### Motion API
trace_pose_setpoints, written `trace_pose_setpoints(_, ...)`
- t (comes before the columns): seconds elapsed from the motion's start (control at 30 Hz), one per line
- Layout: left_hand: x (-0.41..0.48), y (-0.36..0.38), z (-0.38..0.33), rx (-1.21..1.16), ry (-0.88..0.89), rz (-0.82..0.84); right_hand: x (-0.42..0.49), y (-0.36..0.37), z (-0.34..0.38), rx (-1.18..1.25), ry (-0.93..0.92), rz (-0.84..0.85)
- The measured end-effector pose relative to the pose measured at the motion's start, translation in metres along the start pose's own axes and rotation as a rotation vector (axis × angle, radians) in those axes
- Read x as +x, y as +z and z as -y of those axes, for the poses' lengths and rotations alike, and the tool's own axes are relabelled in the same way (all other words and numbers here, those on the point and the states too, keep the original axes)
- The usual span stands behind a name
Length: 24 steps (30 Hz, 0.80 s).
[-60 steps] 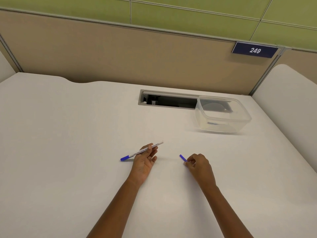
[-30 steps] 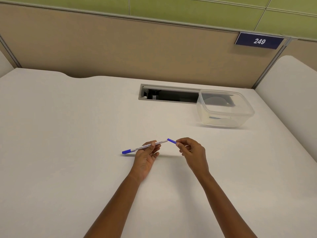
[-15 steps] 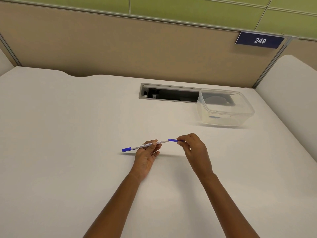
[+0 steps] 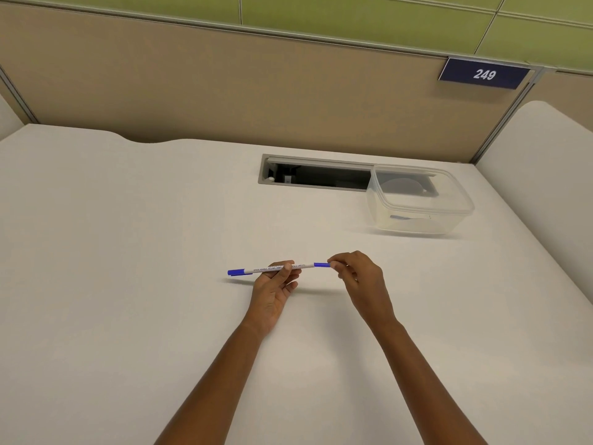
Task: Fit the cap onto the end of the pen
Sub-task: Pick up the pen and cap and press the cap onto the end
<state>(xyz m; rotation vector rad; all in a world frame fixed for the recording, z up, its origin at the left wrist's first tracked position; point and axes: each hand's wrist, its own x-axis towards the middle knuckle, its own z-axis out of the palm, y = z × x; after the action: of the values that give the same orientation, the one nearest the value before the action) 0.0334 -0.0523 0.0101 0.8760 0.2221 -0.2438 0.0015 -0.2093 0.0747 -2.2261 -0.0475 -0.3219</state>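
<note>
A thin white pen [image 4: 256,270] with printed text and a blue left end is held level just above the white desk. My left hand [image 4: 274,290] grips its barrel near the middle, thumb and fingers closed around it. A small blue cap [image 4: 321,264] sits in line with the pen's right end and touches it. My right hand [image 4: 359,277] pinches the cap's far end between thumb and fingertips, which hide part of it.
A clear plastic container [image 4: 417,200] stands on the desk [image 4: 128,252] at the back right, partly over a recessed cable slot [image 4: 308,176]. A beige partition [image 4: 224,91] with a "249" sign [image 4: 484,74] rises behind.
My right hand carried the cap from the desk leftward and up to the pen's right end, and it now meets the pen. My left hand lifted and levelled the pen slightly.
</note>
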Motion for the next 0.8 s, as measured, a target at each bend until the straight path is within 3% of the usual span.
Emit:
trace_pose_setpoints(0.2, 0.0, 0.001, 0.0, 0.028, 0.009, 0.004, 0.0, 0.0, -0.001, 0.028, 0.029, -0.002)
trace_pose_setpoints(0.43, -0.001, 0.001, 0.0, 0.04, 0.021, 0.013, 0.0, -0.002, -0.003, 0.254, 0.183, 0.034)
trace_pose_setpoints(0.8, -0.003, 0.002, -0.001, 0.08, 0.023, 0.025, 0.003, 0.003, -0.012, 0.283, 0.266, 0.08)
